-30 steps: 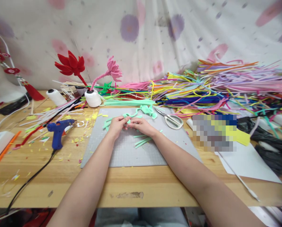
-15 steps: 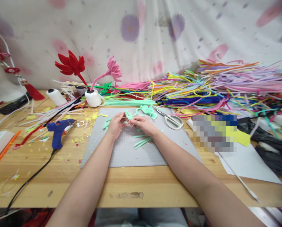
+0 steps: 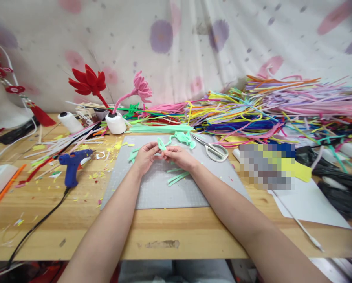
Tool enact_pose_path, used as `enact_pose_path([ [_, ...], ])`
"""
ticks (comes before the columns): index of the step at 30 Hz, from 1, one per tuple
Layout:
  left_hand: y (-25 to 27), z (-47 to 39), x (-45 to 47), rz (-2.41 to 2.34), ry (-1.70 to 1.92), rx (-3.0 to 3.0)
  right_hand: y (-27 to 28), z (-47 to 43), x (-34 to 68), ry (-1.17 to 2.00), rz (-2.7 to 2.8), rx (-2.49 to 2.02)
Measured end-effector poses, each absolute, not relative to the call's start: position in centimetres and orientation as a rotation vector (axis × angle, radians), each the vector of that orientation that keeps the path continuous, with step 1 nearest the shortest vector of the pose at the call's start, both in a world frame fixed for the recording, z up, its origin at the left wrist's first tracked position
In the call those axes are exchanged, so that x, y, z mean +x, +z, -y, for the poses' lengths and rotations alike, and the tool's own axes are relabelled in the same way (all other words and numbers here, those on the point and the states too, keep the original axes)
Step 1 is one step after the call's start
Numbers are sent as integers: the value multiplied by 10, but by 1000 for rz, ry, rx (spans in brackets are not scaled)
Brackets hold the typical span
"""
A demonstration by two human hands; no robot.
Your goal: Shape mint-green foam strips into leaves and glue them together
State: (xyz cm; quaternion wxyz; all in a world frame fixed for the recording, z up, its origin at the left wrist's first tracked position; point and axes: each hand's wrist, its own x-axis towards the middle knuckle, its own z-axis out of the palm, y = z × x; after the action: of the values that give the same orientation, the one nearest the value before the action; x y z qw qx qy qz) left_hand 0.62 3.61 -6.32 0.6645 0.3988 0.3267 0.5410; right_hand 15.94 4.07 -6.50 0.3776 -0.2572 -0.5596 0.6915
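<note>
Pinching a small, mint-green fuzzy loop (image 3: 162,145) between the fingertips of the bare left hand (image 3: 145,158) and of the bare right hand (image 3: 177,156) — clamping it from both sides. Holding it over the flat grey cutting mat (image 3: 164,198), just left of a bent mint-green fuzzy shape (image 3: 183,137) and the white-handled metal scissors (image 3: 219,152) — reaching past some straight mint-green fuzzy strips (image 3: 178,179).

Blue glue gun (image 3: 72,169), red flower (image 3: 89,80)
</note>
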Motion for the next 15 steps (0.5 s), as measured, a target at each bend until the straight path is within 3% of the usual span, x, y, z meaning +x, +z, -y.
enact_pose_path([
  [15,-61,-34,8,-674,1165,965,-66,-41,159,1819,1417,-614],
])
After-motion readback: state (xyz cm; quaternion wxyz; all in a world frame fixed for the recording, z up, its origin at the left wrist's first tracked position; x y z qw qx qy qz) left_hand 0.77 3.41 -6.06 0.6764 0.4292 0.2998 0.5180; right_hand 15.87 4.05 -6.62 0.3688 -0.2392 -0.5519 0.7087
